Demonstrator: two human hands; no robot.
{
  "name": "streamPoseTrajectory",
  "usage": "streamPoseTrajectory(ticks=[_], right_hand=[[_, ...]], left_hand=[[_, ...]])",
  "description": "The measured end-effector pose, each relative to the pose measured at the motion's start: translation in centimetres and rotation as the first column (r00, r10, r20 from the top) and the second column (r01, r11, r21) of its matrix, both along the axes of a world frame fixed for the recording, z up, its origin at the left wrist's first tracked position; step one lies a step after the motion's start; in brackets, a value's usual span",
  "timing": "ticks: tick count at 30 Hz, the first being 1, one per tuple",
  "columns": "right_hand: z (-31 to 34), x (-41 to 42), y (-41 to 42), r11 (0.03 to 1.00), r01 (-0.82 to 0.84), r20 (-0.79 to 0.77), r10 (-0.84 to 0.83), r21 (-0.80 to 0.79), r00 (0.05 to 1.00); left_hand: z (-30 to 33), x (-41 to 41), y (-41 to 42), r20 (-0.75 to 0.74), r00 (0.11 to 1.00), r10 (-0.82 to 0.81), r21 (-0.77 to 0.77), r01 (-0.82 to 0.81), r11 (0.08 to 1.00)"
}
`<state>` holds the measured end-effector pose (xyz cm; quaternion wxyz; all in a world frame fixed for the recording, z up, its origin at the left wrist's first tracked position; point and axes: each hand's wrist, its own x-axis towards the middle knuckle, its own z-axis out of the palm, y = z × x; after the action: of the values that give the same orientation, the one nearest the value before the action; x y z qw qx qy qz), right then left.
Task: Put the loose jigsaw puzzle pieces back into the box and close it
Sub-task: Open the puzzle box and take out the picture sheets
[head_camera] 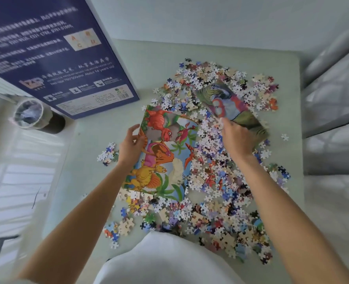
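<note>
A person's left hand (131,144) pinches the edge of a dinosaur picture sheet (165,152) while the right hand (238,138), fingers curled, presses into loose puzzle pieces (216,181) strewn across the pale surface (91,181). Sweeping risks knocking edge pieces to the floor; the blue box (53,58), propped top left, reads "About 14 years old"

The large dark-blue cardboard box (53,58) is cut off by the top and left edges, its white print too blurred to read. The right hand (238,138) covers part of the parrot picture sheet (231,103), its fingertips blurred.
</note>
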<state>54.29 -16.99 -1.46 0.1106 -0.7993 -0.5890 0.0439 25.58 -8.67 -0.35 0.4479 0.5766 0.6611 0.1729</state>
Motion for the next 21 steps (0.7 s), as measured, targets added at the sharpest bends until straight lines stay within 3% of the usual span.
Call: streamPoseTrajectory(ticks=[4,8,10,12,15,19,21], right_hand=[[3.1,-8.0,-1.3,0.986,-0.141,-0.202,0.157,0.091,0.967],[2.8,-15.7,-1.7,0.957,-0.277,-0.468,0.206,-0.089,0.859],[2.1,-17.0,-1.4,0.948,-0.294,-0.569,0.175,-0.124,0.803],[1.3,-16.1,-1.4,0.972,-0.22,-0.556,0.135,-0.089,0.82],[-0.8,-13.0,-1.5,0.988,-0.07,-0.363,0.016,-0.136,0.932],[-2.0,-11.6,-2.6,0.897,-0.025,-0.25,-0.095,-0.44,0.964],[-2.0,-11.7,-3.0,0.906,0.022,-0.177,-0.106,-0.422,0.978]], left_hand=[[0.1,-0.6,-0.9,0.092,0.995,0.044,-0.1,-0.035,0.994],[-0.1,-1.3,-1.4,0.152,0.986,0.072,-0.174,-0.045,0.984],[-0.3,-1.7,-1.3,0.094,0.994,0.048,-0.15,-0.033,0.988],[-0.7,-2.0,-1.2,-0.029,1.0,-0.011,-0.081,0.009,0.997],[-1.0,-1.8,-1.3,-0.201,0.978,-0.057,-0.048,0.048,0.998],[-1.1,-1.1,-1.3,-0.149,0.989,0.018,-0.029,-0.022,0.999],[-0.7,-1.0,-1.1,-0.082,0.996,0.04,0.023,-0.038,0.999]])
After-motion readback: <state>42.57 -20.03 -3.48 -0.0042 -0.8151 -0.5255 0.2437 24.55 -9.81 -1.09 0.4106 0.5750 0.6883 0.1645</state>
